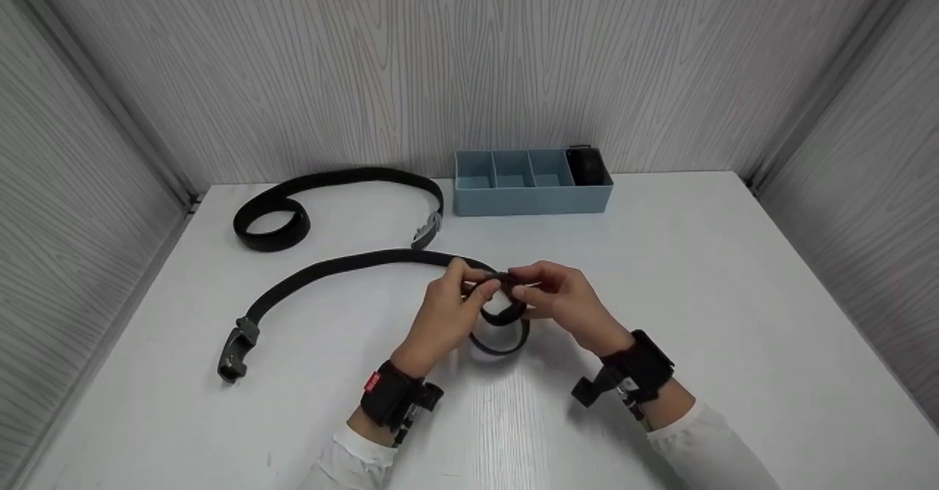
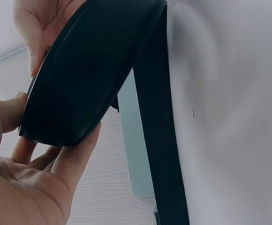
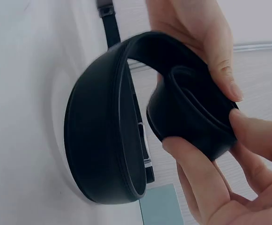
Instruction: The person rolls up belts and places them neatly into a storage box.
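Surface (image 1: 741, 292) R of R hand (image 1: 568, 301) gave room to pass. Held belt (image 1: 389, 257) barred the way fwd-L of L hand (image 1: 446, 310); box (image 1: 530, 202) & 2nd belt (image 1: 345, 177) obstructed farther back, w/ narrow gap btwn.

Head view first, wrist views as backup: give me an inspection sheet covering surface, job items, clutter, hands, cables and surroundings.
Surface: white tabletop.
Job items: held black belt, one end looped between the hands, the strap running left to its buckle on the tabletop; second black belt lying behind it, partly coiled at its left end.
Clutter: blue-gray compartment box at the back, a black roll, probably a belt, in its rightmost compartment.
Hands: left hand and right hand both grip the coiled end.
Cables: nothing seen on the tabletop.
Surroundings: wood-grain-patterned back panel, similar side panels.
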`<state>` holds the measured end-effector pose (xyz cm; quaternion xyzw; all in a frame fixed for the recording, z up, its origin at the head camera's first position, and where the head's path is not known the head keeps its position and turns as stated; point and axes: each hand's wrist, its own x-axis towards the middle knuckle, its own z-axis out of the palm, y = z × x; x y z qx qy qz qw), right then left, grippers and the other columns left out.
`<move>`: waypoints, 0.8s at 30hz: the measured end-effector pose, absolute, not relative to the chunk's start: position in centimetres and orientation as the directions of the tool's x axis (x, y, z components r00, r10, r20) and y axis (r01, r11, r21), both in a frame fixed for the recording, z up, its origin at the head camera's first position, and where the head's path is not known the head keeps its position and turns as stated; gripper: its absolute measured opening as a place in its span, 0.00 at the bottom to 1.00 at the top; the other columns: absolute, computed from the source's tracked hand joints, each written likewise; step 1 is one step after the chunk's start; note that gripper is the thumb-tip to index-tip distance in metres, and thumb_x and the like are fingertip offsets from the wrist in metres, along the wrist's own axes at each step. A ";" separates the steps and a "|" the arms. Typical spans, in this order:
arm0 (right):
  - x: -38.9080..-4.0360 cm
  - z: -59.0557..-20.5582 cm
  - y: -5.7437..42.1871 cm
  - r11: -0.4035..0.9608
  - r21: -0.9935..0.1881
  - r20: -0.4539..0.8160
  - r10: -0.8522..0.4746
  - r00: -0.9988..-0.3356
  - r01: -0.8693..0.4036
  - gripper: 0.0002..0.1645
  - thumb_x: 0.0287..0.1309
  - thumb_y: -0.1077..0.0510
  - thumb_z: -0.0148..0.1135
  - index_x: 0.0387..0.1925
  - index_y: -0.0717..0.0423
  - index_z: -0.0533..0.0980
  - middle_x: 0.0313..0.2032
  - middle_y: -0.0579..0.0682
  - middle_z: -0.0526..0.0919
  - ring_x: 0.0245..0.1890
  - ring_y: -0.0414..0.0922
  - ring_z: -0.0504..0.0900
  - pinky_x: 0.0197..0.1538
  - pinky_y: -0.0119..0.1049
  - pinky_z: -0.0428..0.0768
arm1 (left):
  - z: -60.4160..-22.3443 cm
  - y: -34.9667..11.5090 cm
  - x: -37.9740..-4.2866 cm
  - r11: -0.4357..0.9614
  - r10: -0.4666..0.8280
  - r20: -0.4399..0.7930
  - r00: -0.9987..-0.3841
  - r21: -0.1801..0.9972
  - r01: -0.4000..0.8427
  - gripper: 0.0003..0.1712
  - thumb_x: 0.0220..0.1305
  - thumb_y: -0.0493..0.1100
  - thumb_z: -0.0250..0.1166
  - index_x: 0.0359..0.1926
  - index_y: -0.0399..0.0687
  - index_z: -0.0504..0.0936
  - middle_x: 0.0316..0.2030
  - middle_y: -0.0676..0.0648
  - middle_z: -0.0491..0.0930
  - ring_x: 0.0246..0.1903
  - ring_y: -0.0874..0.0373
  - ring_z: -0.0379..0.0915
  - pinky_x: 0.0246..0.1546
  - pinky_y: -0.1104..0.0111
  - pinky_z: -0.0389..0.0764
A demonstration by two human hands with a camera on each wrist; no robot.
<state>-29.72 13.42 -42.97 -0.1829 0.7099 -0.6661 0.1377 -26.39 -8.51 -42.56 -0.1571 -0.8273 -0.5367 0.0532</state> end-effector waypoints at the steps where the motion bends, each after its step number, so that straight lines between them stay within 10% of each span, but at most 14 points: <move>1: -29.7 -43.0 13.4 0.031 -0.997 0.045 -0.432 -0.901 -0.064 0.22 0.68 0.60 0.69 0.60 0.63 0.79 0.54 0.58 0.83 0.50 0.50 0.86 0.49 0.44 0.87 | -42.6 -8.5 -26.4 0.373 0.197 0.258 -0.946 0.873 0.315 0.14 0.77 0.51 0.62 0.50 0.45 0.74 0.44 0.45 0.86 0.43 0.58 0.81 0.45 0.60 0.81; 24: -30.0 -43.2 13.6 0.028 -0.995 0.077 -0.431 -0.899 -0.099 0.22 0.68 0.59 0.70 0.60 0.62 0.81 0.52 0.57 0.84 0.47 0.49 0.87 0.49 0.46 0.86 | -42.4 -8.8 -26.4 0.368 0.212 0.240 -0.948 0.879 0.304 0.16 0.77 0.54 0.62 0.50 0.46 0.75 0.43 0.48 0.86 0.44 0.59 0.81 0.47 0.59 0.81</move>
